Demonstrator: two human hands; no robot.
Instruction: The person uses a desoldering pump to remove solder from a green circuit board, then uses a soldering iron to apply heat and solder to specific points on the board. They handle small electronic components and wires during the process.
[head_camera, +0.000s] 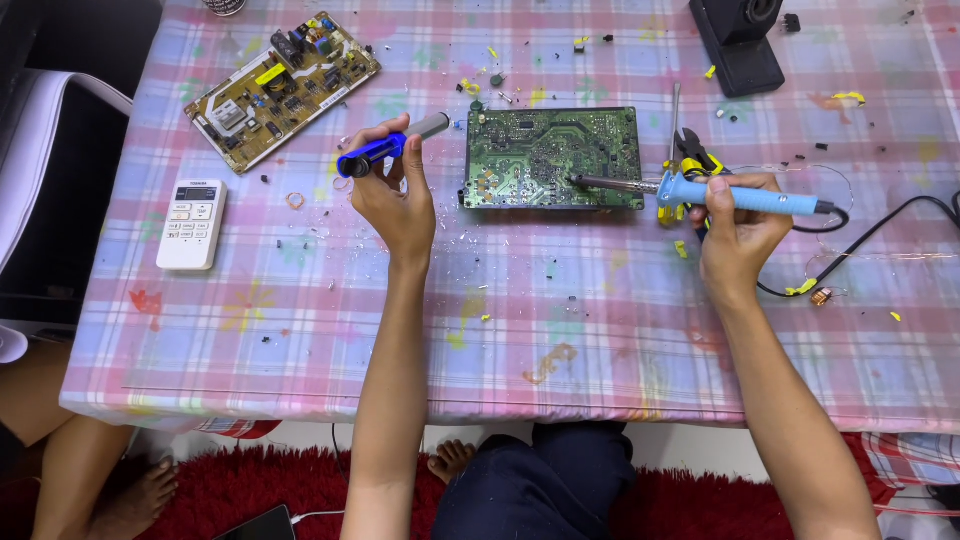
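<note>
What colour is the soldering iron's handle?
Light blue, on the soldering iron in the right hand; head view.

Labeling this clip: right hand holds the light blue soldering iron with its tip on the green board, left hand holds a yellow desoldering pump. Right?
Not quite. In the head view the desoldering pump in the left hand is dark blue with a grey tip, not yellow. The rest stands: the right hand holds the light blue soldering iron, tip on the green board.

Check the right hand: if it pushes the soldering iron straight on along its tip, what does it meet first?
The right hand aims the soldering iron left; its tip already looks to be at the green circuit board, though contact height is unclear.
</note>
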